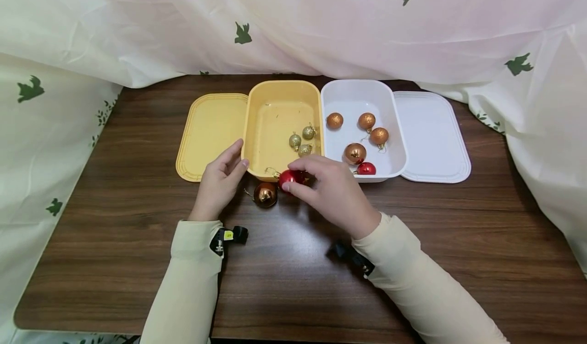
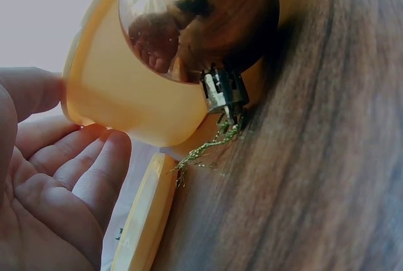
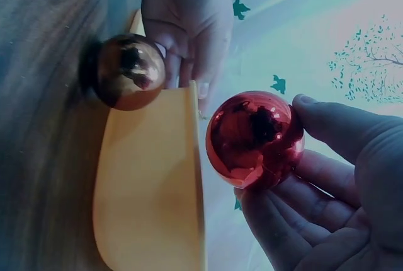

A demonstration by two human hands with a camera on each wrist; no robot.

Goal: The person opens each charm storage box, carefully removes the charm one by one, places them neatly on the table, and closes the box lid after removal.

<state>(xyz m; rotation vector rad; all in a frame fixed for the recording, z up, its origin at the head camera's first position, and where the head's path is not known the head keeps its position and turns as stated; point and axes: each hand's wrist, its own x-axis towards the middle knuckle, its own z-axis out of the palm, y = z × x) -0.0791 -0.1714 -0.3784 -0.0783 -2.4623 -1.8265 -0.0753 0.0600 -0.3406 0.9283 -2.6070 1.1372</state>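
A shiny red Christmas ball (image 1: pixel 289 179) is pinched between the thumb and fingers of my right hand (image 1: pixel 335 191), over the front rim of the yellow box (image 1: pixel 275 140). My left hand (image 1: pixel 219 183) touches the front left corner of that box, its fingers fairly straight along the outer wall, as the left wrist view also shows. On the table in front of the box lies a shiny copper-brown ball (image 1: pixel 265 195) with a gold string, between the two hands. Inside the box, several small gold glitter balls (image 1: pixel 295 141) sit toward the right side.
Right against the yellow box stands a white box (image 1: pixel 400 145) holding several orange glitter balls (image 1: pixel 367 121), a shiny copper ball (image 1: pixel 355 154) and a red ball (image 1: pixel 366 168). A yellow lid (image 1: pixel 208 130) lies left, a white lid (image 1: pixel 435 140) right. A patterned cloth (image 1: pixel 298 28) hangs behind.
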